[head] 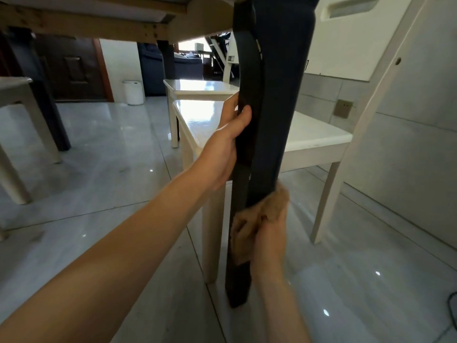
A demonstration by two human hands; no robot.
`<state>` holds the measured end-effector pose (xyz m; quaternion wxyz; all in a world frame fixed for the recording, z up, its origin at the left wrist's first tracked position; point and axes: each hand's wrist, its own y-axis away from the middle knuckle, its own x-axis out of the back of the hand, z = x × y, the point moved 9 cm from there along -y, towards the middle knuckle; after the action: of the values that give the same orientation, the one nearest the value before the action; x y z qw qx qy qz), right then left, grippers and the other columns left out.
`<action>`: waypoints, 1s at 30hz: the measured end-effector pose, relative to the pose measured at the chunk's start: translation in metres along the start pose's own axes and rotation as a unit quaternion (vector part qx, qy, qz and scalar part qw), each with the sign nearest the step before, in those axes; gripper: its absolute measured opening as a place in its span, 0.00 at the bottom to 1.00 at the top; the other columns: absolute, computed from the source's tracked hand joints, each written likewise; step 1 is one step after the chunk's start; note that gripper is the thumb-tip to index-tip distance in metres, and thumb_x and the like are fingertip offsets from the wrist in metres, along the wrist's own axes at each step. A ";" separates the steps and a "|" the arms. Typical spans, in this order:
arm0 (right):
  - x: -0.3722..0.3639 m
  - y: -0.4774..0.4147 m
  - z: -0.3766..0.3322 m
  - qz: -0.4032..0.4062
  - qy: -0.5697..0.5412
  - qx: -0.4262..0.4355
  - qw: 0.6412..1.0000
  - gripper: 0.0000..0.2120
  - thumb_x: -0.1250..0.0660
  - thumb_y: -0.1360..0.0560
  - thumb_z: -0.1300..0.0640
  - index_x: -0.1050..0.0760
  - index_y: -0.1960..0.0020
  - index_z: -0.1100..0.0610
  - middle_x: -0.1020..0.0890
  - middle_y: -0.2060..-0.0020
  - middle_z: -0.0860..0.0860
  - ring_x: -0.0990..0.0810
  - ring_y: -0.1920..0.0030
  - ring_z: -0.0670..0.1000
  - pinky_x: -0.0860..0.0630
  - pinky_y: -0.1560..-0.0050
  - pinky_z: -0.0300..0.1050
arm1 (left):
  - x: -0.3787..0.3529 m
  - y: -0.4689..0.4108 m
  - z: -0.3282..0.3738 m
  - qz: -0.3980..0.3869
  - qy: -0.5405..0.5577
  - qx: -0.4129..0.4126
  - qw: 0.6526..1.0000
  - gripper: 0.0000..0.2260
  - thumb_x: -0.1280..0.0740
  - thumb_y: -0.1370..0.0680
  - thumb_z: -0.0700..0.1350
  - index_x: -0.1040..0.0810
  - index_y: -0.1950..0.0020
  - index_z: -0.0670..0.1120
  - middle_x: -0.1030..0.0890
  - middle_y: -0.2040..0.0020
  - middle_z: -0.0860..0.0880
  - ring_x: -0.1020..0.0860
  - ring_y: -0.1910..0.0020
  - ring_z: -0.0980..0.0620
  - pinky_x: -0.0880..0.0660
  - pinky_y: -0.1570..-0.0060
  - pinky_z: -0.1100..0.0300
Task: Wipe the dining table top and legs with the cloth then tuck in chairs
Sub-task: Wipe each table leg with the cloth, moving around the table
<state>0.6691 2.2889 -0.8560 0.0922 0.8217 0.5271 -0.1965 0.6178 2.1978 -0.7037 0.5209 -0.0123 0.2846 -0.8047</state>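
A dark table leg runs from the tabletop's wooden underside down to the floor, right in front of me. My left hand grips the leg's left edge at mid-height, thumb across the front. Lower down, my right hand presses a tan cloth against the leg's lower part, the cloth wrapping around its front. The cloth looks blurred. A cream chair stands just behind the leg, its seat partly hidden by it.
A second cream chair stands further back. Another cream chair leg is at the left, beside a far dark table leg. A white bin sits by the wall. Glossy grey floor tiles spread all around.
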 end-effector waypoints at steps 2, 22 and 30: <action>-0.028 -0.014 -0.061 -0.049 0.007 0.128 0.991 0.15 0.47 0.18 0.42 0.22 0.47 0.40 0.21 0.63 0.59 0.19 0.63 0.50 0.20 0.58 0.46 | 0.000 -0.001 0.000 -0.003 0.022 -0.001 1.000 0.19 0.45 0.18 0.44 0.39 0.27 0.45 0.23 0.37 0.47 0.22 0.40 0.53 0.24 0.42 0.57; 0.041 0.028 0.087 0.036 -0.004 -0.054 0.998 0.16 0.49 0.15 0.60 0.35 0.31 0.47 0.22 0.72 0.45 0.24 0.73 0.44 0.27 0.70 0.34 | 0.002 -0.001 0.000 0.003 0.002 -0.010 1.000 0.19 0.47 0.17 0.42 0.41 0.26 0.42 0.24 0.38 0.48 0.23 0.38 0.51 0.24 0.42 0.57; 0.037 0.038 0.022 0.066 0.013 -0.152 0.986 0.19 0.42 0.19 0.52 0.30 0.30 0.57 0.17 0.45 0.53 0.17 0.47 0.50 0.19 0.46 0.45 | 0.010 0.013 0.012 0.100 -0.028 0.091 0.990 0.20 0.42 0.20 0.37 0.35 0.28 0.39 0.23 0.36 0.48 0.24 0.37 0.54 0.24 0.46 0.64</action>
<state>0.7118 2.2953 -0.8938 0.2217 0.8335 0.4968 -0.0964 0.6281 2.1803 -0.7020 0.6055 0.0409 0.1954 -0.7704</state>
